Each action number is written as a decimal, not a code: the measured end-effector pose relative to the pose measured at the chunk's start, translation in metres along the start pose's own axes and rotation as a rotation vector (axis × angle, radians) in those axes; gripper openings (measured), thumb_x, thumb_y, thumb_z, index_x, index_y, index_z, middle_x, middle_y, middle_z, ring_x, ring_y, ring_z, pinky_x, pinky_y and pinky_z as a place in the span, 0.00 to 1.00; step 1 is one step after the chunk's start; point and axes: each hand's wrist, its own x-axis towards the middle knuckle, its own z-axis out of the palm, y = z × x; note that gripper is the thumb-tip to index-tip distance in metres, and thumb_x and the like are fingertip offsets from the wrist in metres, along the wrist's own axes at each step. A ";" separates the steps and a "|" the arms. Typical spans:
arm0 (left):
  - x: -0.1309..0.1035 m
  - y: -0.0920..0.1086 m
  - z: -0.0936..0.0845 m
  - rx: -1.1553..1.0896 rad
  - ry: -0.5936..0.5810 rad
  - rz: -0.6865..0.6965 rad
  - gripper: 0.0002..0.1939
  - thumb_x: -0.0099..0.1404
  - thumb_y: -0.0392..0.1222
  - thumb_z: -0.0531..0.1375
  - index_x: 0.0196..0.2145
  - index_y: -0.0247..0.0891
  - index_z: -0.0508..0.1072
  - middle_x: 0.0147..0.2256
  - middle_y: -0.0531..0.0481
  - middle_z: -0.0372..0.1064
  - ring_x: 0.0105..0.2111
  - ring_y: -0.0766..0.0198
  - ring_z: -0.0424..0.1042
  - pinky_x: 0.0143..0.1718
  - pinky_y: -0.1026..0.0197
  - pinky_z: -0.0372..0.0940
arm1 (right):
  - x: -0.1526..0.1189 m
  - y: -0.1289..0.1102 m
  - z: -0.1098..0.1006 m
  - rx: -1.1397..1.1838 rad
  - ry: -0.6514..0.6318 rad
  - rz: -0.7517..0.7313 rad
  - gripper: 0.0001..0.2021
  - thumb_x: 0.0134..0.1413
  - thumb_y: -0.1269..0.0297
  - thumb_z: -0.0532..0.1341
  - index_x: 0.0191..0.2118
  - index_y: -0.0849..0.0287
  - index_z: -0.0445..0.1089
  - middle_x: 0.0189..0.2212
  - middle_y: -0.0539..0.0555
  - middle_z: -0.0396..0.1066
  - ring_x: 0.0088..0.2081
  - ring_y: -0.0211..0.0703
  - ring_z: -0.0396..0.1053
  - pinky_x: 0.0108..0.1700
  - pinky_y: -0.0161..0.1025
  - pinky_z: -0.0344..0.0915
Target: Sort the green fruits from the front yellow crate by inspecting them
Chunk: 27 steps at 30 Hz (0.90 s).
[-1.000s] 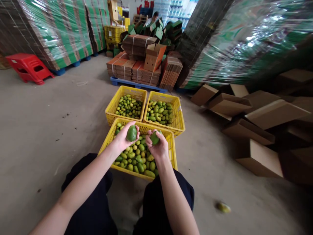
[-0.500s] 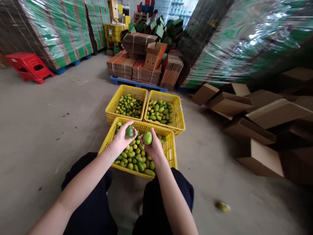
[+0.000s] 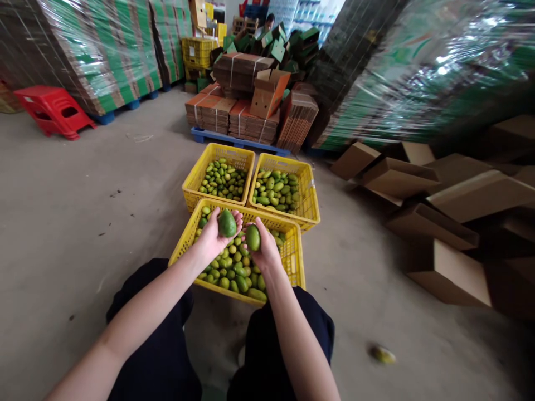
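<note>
My left hand [image 3: 212,238] cradles a dark green mango [image 3: 227,223], which rests in the palm with the fingers stretched along its far side. In my right hand [image 3: 267,253] is a lighter green mango [image 3: 253,238], held between the thumb and the fingers, which are mostly hidden behind it. Both hands are close together above the nearest yellow crate [image 3: 297,262]. Green and yellowish mangoes [image 3: 234,273] fill the lower part of this crate, partly covered by my hands and forearms.
Two more yellow crates, left [image 3: 188,186] and right [image 3: 311,206], hold mangoes just beyond. Flattened cartons [image 3: 251,125] lie on a blue pallet [image 3: 217,138] behind them. Open cardboard boxes [image 3: 455,262] crowd the right. A red stool [image 3: 54,108] stands left; a loose fruit [image 3: 382,354] lies on the floor.
The left hand has turned its palm further upward, showing more of its mango. In the right hand the mango has rotated and looks more elongated. The camera view has shifted slightly.
</note>
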 end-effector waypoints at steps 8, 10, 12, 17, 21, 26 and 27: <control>0.000 0.002 0.000 0.174 -0.021 -0.005 0.08 0.60 0.31 0.62 0.25 0.34 0.66 0.21 0.54 0.64 0.16 0.75 0.63 0.17 0.74 0.60 | 0.001 0.002 0.000 0.101 -0.053 -0.041 0.13 0.36 0.63 0.71 0.27 0.58 0.66 0.22 0.46 0.71 0.17 0.31 0.62 0.13 0.28 0.50; 0.001 0.002 -0.001 0.181 -0.027 -0.002 0.08 0.59 0.32 0.63 0.25 0.34 0.67 0.21 0.53 0.66 0.19 0.73 0.66 0.20 0.72 0.64 | 0.001 0.003 -0.001 0.107 -0.054 -0.095 0.15 0.32 0.67 0.72 0.24 0.58 0.64 0.20 0.43 0.68 0.16 0.28 0.59 0.12 0.27 0.46; 0.002 0.001 -0.004 0.198 -0.020 0.010 0.07 0.61 0.37 0.62 0.26 0.35 0.69 0.23 0.52 0.68 0.20 0.71 0.68 0.21 0.70 0.66 | 0.002 0.002 -0.002 0.114 -0.086 -0.072 0.14 0.34 0.66 0.72 0.24 0.59 0.64 0.19 0.43 0.66 0.15 0.28 0.58 0.11 0.27 0.44; 0.009 -0.002 -0.010 0.220 -0.045 -0.003 0.13 0.68 0.45 0.56 0.32 0.33 0.74 0.29 0.46 0.74 0.24 0.68 0.72 0.21 0.69 0.65 | 0.003 0.003 -0.003 0.065 -0.094 0.068 0.10 0.47 0.57 0.65 0.28 0.60 0.70 0.22 0.50 0.73 0.19 0.36 0.67 0.14 0.31 0.56; 0.011 -0.002 -0.010 0.085 -0.037 -0.031 0.15 0.72 0.41 0.50 0.34 0.31 0.72 0.30 0.45 0.74 0.27 0.67 0.74 0.24 0.69 0.69 | 0.005 0.005 -0.001 0.071 -0.038 0.053 0.08 0.51 0.58 0.62 0.30 0.58 0.71 0.23 0.52 0.75 0.22 0.40 0.70 0.16 0.33 0.60; 0.002 0.006 -0.006 -0.011 -0.011 -0.114 0.14 0.70 0.42 0.51 0.30 0.33 0.68 0.23 0.50 0.68 0.20 0.70 0.69 0.18 0.71 0.65 | 0.002 0.000 0.000 0.131 -0.046 0.094 0.10 0.49 0.58 0.61 0.29 0.60 0.71 0.24 0.51 0.74 0.20 0.37 0.68 0.16 0.30 0.58; 0.001 0.007 -0.005 0.002 -0.029 -0.105 0.12 0.69 0.42 0.53 0.29 0.33 0.68 0.22 0.51 0.67 0.19 0.71 0.68 0.17 0.72 0.64 | 0.001 -0.001 0.000 0.141 -0.062 0.097 0.09 0.47 0.59 0.63 0.29 0.60 0.70 0.24 0.51 0.74 0.20 0.36 0.67 0.15 0.29 0.57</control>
